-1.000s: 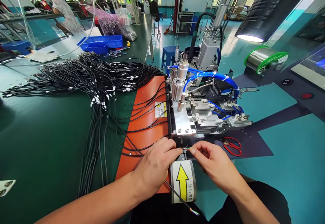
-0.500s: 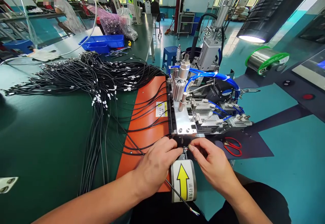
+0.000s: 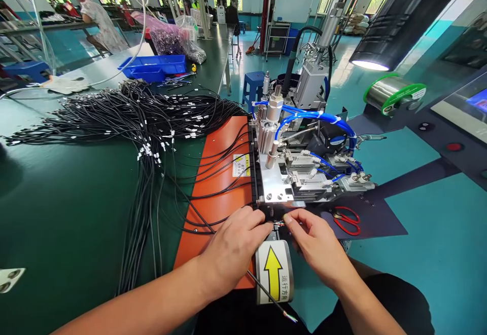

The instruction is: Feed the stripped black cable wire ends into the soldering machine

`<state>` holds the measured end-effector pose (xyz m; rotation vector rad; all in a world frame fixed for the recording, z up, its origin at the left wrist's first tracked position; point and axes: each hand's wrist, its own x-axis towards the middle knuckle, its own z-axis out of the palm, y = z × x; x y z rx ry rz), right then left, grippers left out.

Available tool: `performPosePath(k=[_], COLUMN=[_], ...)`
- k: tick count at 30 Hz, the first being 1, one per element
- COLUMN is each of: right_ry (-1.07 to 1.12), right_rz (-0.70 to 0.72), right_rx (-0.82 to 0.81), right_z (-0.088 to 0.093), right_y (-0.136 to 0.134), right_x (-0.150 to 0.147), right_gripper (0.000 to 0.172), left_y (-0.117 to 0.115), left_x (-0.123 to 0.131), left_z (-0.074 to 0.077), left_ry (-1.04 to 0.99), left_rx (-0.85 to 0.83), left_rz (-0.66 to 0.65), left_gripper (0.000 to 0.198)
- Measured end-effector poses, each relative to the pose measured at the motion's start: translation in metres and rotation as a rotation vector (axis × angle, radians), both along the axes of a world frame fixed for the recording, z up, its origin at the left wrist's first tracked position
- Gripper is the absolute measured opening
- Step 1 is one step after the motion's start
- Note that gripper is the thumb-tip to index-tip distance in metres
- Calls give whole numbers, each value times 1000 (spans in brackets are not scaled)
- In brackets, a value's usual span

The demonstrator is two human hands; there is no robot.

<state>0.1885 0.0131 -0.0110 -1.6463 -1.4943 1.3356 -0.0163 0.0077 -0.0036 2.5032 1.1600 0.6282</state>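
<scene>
My left hand (image 3: pixel 236 244) is closed at the front edge of the machine (image 3: pixel 276 180), thumb and fingers gripping a black cable whose held part is mostly hidden. My right hand (image 3: pixel 317 238) pinches the thin coloured wires (image 3: pixel 280 224) at that cable's end, just right of my left fingertips. From under my left palm a black cable end (image 3: pixel 270 295) sticks out, its fine wires bare. It crosses the white label with a yellow arrow (image 3: pixel 272 269) on the round drum below. More black cables run over the orange plate (image 3: pixel 213 173) into the machine's side.
A large heap of black cables (image 3: pixel 125 107) with white tips covers the green table (image 3: pixel 68 213). Red-handled scissors (image 3: pixel 348 221) lie right of my right hand. A solder wire spool (image 3: pixel 395 93) and a black lamp (image 3: pixel 403 21) stand at the right. A blue tray (image 3: pixel 154 65) sits behind.
My right hand has drawn slightly to the right, and more of the coloured wires shows between the fingertips. My left hand stays nearly in place. The view has shifted a little.
</scene>
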Motion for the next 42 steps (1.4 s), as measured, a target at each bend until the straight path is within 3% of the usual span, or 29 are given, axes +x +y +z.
performPosePath(k=[3, 11, 24, 33, 38, 42], right_ry=[86, -46, -75, -1, 42, -54], right_rz=[-29, -94, -138, -201, -224, -199], right_rx=[-70, 164, 183, 117, 95, 114], right_z=[-4, -7, -15, -20, -9, 5], right_y=[-3, -10, -14, -11, -12, -43], right_x=[-3, -18, -26, -28, -22, 0], right_gripper=[37, 34, 34, 45, 49, 40], left_y=[0, -8, -9, -10, -11, -16], left_x=[0, -3, -8, -2, -2, -1], left_z=[1, 9, -3, 12, 14, 14], left_ry=[-6, 99, 87, 221, 242, 262], left_rx=[-14, -57, 5, -10, -9, -2], left_rz=[3, 93, 82, 131, 161, 185], left_gripper=[25, 35, 25, 17, 20, 19])
